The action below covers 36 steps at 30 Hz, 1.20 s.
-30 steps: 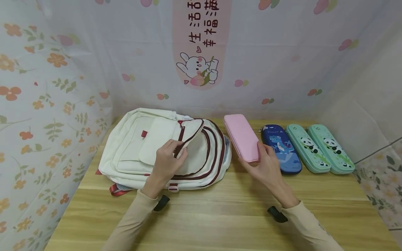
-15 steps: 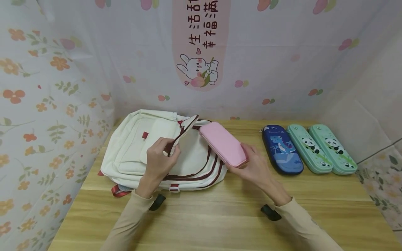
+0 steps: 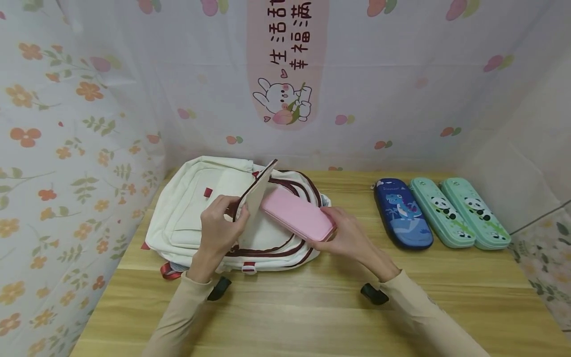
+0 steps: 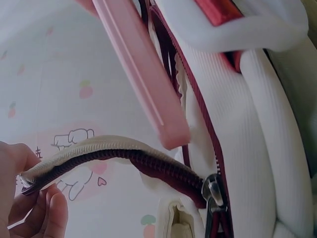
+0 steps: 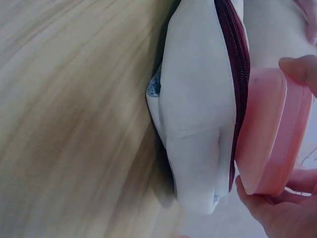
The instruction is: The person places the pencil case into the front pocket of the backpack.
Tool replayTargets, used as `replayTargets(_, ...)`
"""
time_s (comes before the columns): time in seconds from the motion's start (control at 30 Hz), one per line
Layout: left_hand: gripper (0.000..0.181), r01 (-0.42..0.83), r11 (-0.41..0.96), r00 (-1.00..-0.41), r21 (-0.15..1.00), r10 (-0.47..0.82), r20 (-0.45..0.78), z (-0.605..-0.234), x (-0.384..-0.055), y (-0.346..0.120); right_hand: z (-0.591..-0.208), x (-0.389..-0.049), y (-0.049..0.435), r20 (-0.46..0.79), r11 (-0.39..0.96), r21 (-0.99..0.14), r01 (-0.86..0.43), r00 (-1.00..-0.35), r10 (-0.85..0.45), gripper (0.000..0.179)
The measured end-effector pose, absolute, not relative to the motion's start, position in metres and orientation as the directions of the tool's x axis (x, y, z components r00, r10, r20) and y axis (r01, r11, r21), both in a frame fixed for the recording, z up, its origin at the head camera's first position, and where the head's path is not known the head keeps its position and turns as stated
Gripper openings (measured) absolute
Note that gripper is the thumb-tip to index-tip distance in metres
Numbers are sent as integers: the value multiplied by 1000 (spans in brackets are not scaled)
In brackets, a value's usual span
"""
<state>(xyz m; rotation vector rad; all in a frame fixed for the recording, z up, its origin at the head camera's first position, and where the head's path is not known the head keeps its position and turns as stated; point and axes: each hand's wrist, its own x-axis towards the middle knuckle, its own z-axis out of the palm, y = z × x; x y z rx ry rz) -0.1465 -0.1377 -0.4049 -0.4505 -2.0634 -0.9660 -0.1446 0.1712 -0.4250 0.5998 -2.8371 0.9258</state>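
Observation:
A white backpack (image 3: 183, 198) with dark red zippers lies on the wooden table, its front pocket unzipped. My left hand (image 3: 217, 225) pinches the edge of the pocket flap (image 4: 94, 148) and lifts it. My right hand (image 3: 345, 233) grips the near end of a pink pencil case (image 3: 296, 213), thumb on one side and fingers on the other. The case's far end reaches in under the raised flap, over the pocket opening. In the left wrist view a metal zipper pull (image 4: 213, 191) hangs at the flap's base. In the right wrist view the case (image 5: 272, 134) overlaps the pocket's zipper.
To the right lie a dark blue dinosaur pencil case (image 3: 403, 213) and two mint green panda pencil cases (image 3: 441, 213), side by side. The wooden table (image 3: 303, 312) runs in front of the bag. Patterned cloth (image 3: 379, 89) hangs behind and at the sides.
My right hand has carried the pink pencil case leftward from beside the backpack to over its open pocket. My left hand has pulled the flap further up and left.

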Motion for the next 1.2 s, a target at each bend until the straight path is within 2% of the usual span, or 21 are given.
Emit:
replayTargets(0.37,9,582,641,-629,501,-35,776,-406,-147,-143,-416,-170,157,161,676,-555,-485,-860,-484,86)
replayTargets(0.73,9,577,649,-622,496,-45,782,-406,-146,-146,-407,-197,137,148,583,-511,-632,-732,-665,87)
replayTargets(1.03,11,572,643,-633,510,-50,772,-408,-147,-148,-403,-204,114,89,605,-506,-615,-734,-673,86)
replayTargets(1.2,11,558,643,-639,525,-71,766,-410,-146,-152,-404,-204,101,40,604,-501,-620,-713,-700,87)
